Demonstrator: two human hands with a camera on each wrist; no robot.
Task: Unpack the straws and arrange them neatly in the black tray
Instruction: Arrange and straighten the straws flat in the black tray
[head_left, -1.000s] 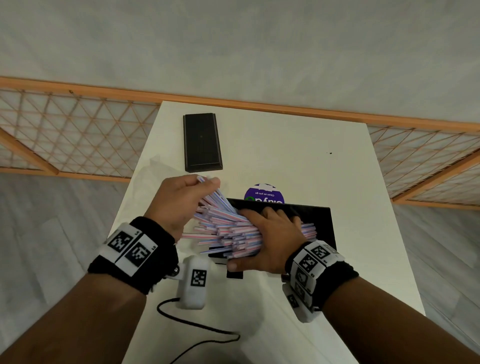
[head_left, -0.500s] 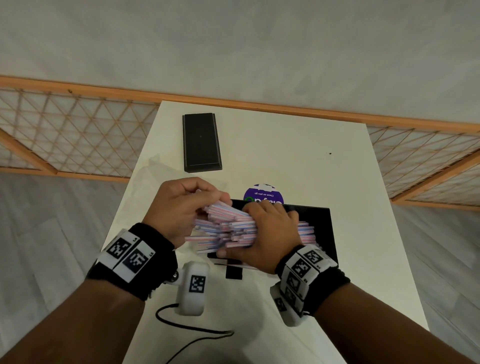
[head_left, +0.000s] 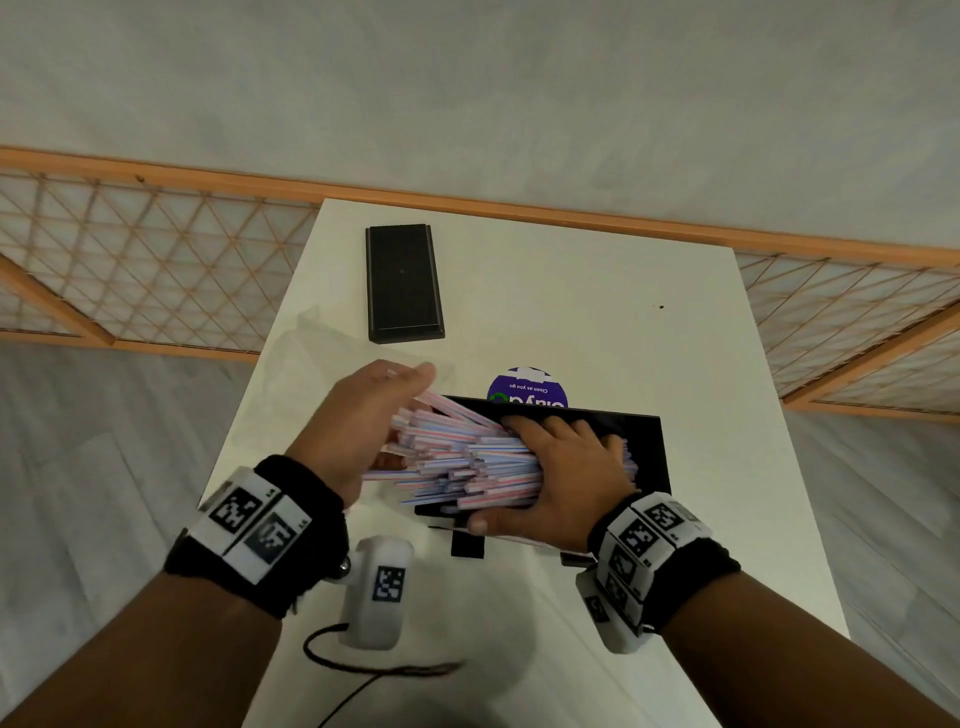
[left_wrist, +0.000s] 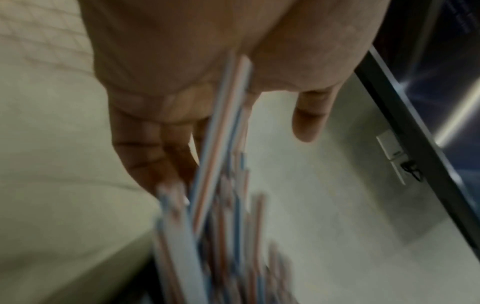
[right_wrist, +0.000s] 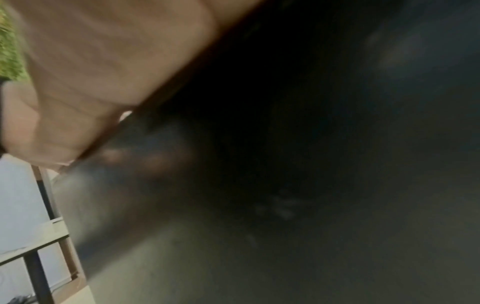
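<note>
Leftmost, near the bench's (head_left: 597, 291) left edge, the left hand (head_left: 358, 421) stands with its fingers (left_wrist: 145, 148) straight and spread, the palm set against the loose left ends of the straws (head_left: 467, 462); it holds nothing. Toward the far left corner lies a lid (head_left: 404, 283), long side running away from the near edge. The straws, striped pink and blue on white, lie in a thick bundle with their long axis across the bench, left to right; their left ends fan out past the tray's (head_left: 649, 447) left wall, uneven, while the rest lies in the tray. Over the middle of the bundle the right hand (head_left: 561, 478) is curled, thumb on the near side, gripping the straws. Just beyond the tray's far wall a purple round sticker (head_left: 527, 387) shows. The right wrist view is dark and blurred.
</note>
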